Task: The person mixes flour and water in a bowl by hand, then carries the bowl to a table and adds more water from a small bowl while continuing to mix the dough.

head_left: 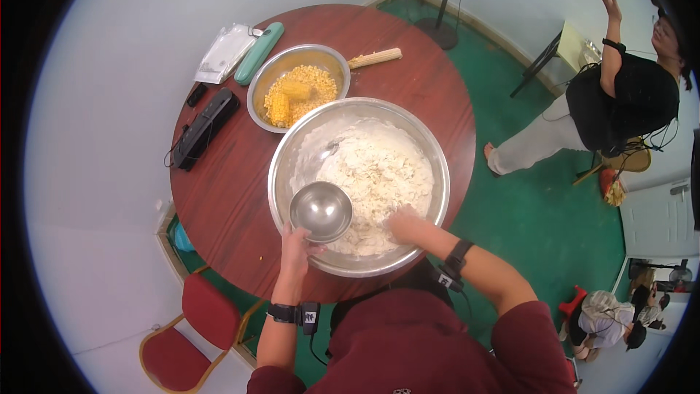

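Head view: hand-mixing of a pale, floury mass [383, 171] in a large metal bowl [357, 109] on the counter [219, 197] appears to be the step in hand; the next move likely calls for a steady small metal bowl [321, 210] and gentle stirring. The left grip [295, 246] pinches the small metal bowl's rim, over the large metal bowl's lower left. The right grip [405, 225] touches the mass at its lower right; whether it is spread or pressed together cannot be told.
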The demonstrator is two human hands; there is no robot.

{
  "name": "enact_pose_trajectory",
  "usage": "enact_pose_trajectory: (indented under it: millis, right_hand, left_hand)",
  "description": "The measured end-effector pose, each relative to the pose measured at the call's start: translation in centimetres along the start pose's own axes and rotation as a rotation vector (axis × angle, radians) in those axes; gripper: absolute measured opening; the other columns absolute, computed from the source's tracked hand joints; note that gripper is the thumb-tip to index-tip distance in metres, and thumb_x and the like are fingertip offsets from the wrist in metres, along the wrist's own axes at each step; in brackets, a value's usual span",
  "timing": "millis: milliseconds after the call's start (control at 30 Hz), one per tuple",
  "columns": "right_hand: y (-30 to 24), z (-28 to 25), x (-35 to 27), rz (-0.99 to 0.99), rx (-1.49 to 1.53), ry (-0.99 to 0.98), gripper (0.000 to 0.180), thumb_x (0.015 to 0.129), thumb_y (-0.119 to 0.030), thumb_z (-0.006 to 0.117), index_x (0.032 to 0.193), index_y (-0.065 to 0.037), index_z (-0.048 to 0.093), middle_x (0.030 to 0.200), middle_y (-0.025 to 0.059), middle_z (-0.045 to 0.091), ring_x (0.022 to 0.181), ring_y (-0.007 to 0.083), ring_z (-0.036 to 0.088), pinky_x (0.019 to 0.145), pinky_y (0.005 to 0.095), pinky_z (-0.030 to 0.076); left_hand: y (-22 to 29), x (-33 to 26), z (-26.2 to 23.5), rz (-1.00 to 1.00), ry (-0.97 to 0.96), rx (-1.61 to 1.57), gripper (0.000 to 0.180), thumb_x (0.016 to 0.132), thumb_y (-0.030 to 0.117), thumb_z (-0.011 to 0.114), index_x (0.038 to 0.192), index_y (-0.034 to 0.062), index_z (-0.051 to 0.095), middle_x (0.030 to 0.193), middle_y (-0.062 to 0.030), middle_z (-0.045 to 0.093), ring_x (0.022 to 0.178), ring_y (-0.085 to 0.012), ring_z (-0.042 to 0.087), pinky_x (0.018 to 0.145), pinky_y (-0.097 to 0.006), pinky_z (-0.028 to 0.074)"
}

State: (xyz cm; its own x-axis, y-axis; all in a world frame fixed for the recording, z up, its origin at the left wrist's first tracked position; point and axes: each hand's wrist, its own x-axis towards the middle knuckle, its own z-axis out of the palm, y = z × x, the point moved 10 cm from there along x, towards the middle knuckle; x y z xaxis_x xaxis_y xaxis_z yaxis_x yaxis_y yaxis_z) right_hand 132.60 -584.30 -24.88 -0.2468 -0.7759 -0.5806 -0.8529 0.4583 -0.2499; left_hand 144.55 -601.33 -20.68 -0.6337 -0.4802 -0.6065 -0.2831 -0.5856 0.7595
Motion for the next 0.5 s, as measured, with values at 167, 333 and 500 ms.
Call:
enact_pose_trajectory:
  millis: [167, 333, 500]
  right_hand:
    - [0.2, 1.0, -2.0, -0.012, 0.108, 0.063, 0.022, 0.071, -0.017, 0.056, 0.091, -0.010, 0.061, 0.091, 0.0110, 0.060, 0.094, 0.0280, 0.052, 0.078, 0.0419, 0.041]
    - [0.3, 0.4, -2.3, 0.013, 0.140, 0.061, 0.022, 0.070, -0.014, 0.055, 0.091, -0.009, 0.061, 0.091, 0.0110, 0.060, 0.094, 0.0283, 0.053, 0.077, 0.0417, 0.042]
    - [0.7, 1.2, -2.0, 0.014, 0.137, 0.113, 0.022, 0.070, -0.013, 0.054, 0.090, -0.009, 0.060, 0.092, 0.0110, 0.060, 0.096, 0.0287, 0.052, 0.077, 0.0420, 0.042]
  left_hand:
    - [0.4, 0.6, 0.8, 0.004, 0.029, 0.127, 0.051, 0.073, 0.007, 0.043, 0.121, 0.0009, 0.025, 0.090, -0.0182, 0.051, 0.052, -0.0233, 0.056, 0.038, -0.025, 0.045]
    - [0.4, 1.5, 1.6, 0.028, 0.053, 0.229, 0.056, 0.073, 0.007, 0.043, 0.124, 0.0005, 0.021, 0.085, -0.0184, 0.053, 0.047, -0.0216, 0.054, 0.037, -0.025, 0.045]
    - [0.5, 1.8, 3.0, 0.052, 0.025, 0.319, 0.060, 0.072, 0.008, 0.042, 0.125, -0.0008, 0.018, 0.078, -0.0179, 0.055, 0.045, -0.0207, 0.054, 0.037, -0.026, 0.045]
